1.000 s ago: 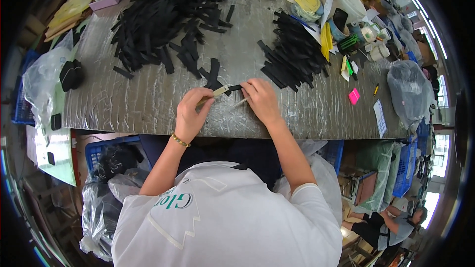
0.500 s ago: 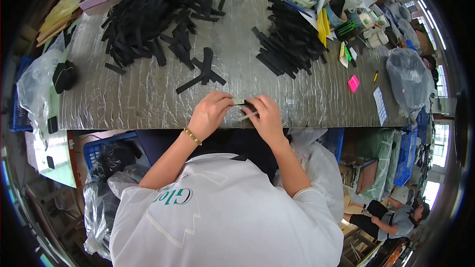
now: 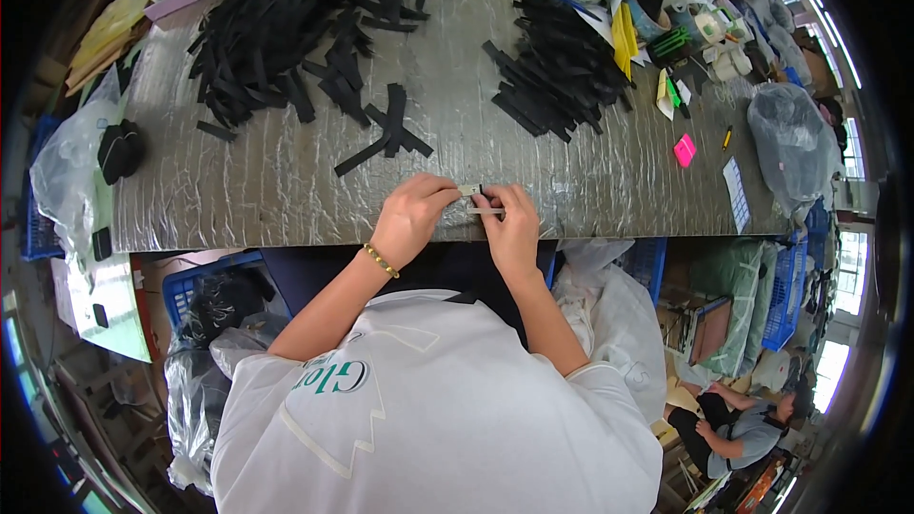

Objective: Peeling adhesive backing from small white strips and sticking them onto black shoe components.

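Note:
Near the table's front edge, my left hand (image 3: 409, 217) is closed in a pinch on a small pale rectangular piece (image 3: 469, 189) with a dark mark, perhaps a tag. Close beside it, my right hand (image 3: 512, 233) has its fingertips at the piece's dark right end. A thin pale stick (image 3: 485, 211) juts leftward from this right hand, nearly level. Ahead of my hands lie a few crossed black fabric strips (image 3: 394, 124). A large tangled heap of black strips (image 3: 257, 48) is at the far left, and a flatter pile of black strips (image 3: 562, 62) at the far right.
The dark table (image 3: 238, 200) has a crinkled, shiny cover. On its right lie a pink block (image 3: 684, 150), a yellow pencil-like thing (image 3: 727, 138), a white printed card (image 3: 735, 192) and a clear plastic bag (image 3: 792, 148). A black bundle (image 3: 122, 152) sits at the left edge. A person (image 3: 733, 424) sits at lower right.
The pale stick in my right hand has swung from tilted to nearly level. Both hands stay close together, with the small piece shifted slightly to the right.

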A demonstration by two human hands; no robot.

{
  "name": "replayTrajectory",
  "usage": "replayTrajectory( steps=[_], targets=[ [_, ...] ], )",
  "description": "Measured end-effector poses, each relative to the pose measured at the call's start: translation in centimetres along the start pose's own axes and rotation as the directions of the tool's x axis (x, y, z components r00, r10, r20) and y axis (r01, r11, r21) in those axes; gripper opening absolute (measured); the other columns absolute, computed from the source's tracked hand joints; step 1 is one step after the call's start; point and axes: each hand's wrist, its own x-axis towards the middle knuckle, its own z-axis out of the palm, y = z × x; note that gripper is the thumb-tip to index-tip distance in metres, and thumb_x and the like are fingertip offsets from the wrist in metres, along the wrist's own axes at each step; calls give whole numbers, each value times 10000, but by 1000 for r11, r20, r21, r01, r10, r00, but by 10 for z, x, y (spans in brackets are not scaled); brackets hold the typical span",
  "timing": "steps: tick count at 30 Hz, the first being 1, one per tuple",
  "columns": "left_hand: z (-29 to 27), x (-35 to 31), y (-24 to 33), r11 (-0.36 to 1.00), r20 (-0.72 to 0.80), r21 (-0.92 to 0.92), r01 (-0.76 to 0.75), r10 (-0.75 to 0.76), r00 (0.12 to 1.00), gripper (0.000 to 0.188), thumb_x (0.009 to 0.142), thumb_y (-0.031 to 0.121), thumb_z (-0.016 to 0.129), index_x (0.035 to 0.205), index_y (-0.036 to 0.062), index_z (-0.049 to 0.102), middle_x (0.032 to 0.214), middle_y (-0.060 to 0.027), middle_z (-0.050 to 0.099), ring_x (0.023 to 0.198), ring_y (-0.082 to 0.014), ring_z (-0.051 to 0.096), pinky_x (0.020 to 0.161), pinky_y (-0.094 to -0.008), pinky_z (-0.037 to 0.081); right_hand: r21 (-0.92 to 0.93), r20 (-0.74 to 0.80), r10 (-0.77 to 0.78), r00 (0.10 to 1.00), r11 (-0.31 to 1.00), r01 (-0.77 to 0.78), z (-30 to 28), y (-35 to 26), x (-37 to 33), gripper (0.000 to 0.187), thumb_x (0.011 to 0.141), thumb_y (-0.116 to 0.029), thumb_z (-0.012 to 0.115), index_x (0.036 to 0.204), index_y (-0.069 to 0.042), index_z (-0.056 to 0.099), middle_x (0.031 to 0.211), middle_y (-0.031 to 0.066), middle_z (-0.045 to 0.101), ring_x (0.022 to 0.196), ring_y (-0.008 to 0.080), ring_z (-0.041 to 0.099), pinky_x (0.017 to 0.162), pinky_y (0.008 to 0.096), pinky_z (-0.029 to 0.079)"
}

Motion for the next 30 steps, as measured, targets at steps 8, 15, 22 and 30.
replayTrajectory(
  steps=[8, 15, 22, 30],
  targets=[
    [5, 2, 0, 999, -1, 33, -24, 24, 1000, 274, 745, -14, 621, 997, 26, 721, 1003, -80, 684, 943, -277, 651, 807, -375, 555, 113, 77, 96, 992, 988, -104, -11, -3, 8, 117, 907, -113, 707, 937, -4, 680, 846, 120, 610, 733, 262, 597, 666, 386, 452],
    [3, 5, 6, 997, 81, 80, -8, 1, 997, 302, 751, -39, 634, 1014, 48, 754, 986, -78, 683, 926, -278, 651, 808, -375, 551, 813, 223, 254, 941, 484, -323, -20, 18, 27, 503, 1117, -376, 322, 1075, 48, 589, 1090, 162, 611, 995, 231, 630, 960, 402, 555],
    [4, 5, 6, 994, 80, 106, -17, 9, 997, 287, 760, -21, 636, 1011, 48, 757, 967, -70, 679, 915, -262, 654, 786, -366, 557, 859, 308, 264, 914, 337, -387, -16, 17, 28, 489, 1112, -387, 346, 1047, 35, 585, 1100, 163, 610, 1022, 234, 636, 939, 405, 563],
    [3, 5, 7, 992, 93, 123, -25, 13, 996, 283, 775, -8, 633, 1025, 49, 755, 965, -67, 677, 914, -256, 654, 779, -362, 561, 506, 215, 226, 950, 806, -307, -21, 12, 21, 328, 1062, -253, 533, 971, 26, 680, 807, 64, 696, 757, 130, 661, 673, 249, 491]
  ],
)
